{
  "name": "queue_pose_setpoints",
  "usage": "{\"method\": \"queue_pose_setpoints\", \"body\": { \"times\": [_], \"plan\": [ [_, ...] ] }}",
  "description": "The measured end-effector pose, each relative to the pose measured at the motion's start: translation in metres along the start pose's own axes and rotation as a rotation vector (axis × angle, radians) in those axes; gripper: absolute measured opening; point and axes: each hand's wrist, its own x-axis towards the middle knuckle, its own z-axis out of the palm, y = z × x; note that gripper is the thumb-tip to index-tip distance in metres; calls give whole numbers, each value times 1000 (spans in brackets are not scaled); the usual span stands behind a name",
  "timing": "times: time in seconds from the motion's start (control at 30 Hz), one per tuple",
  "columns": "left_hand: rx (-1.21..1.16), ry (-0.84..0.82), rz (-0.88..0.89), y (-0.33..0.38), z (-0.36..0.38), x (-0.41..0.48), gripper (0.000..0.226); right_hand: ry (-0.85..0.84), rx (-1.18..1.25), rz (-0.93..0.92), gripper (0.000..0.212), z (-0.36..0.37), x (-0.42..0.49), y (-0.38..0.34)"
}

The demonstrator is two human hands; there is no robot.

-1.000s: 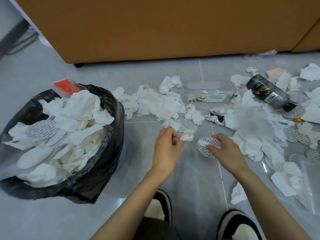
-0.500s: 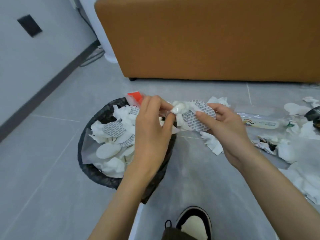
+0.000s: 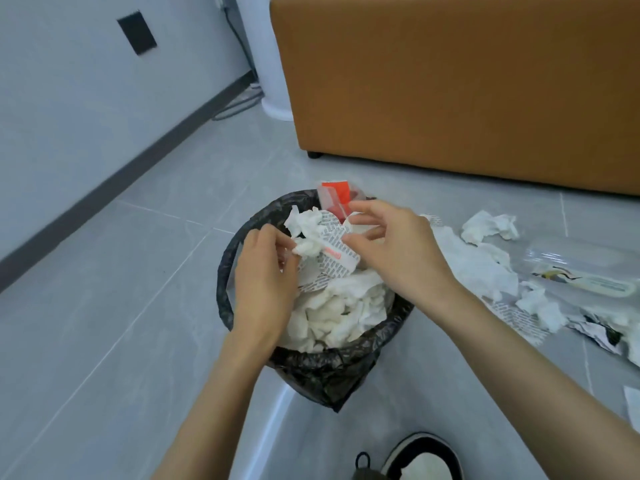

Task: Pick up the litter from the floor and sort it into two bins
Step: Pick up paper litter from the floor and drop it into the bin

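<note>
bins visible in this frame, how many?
1. The black-bagged bin under the left hand and right hand, heaped with tissues. No second bin shows; it may be out of frame.

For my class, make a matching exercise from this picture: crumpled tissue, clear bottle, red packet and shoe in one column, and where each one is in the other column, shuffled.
1 crumpled tissue
2 clear bottle
3 red packet
4 shoe

A lying on the floor, right of the bin
B at the bin's far rim
C over the bin, between the left hand and right hand
D at the bottom edge of the view

Pairs: 1-C, 2-A, 3-B, 4-D
</note>
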Motion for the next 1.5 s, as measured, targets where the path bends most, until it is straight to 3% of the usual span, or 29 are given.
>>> {"method": "queue_pose_setpoints", "body": {
  "times": [0.13,0.3,0.47,0.7,1.03,1.37,1.5],
  "plan": [
    [172,-3,51,-4,-3,0,25,66,-169,-66,36,4,-6,6],
    [207,93,185,13,-2,-4,44,265,-77,-39,22,-7,-7,21],
    [153,48,232,33,9,-8,39,399,79,71,18,-25,-7,39],
    [81,-77,364,75,35,-16,34,433,116,205,20,-49,-20,75],
    [58,-306,548,127,95,-47,36,412,13,403,22,-87,-65,141],
    [195,-765,433,120,180,-75,43,365,-79,596,26,-126,-112,201],
    [218,-858,359,106,213,-77,50,327,-126,648,29,-136,-124,225]
  ]
}}
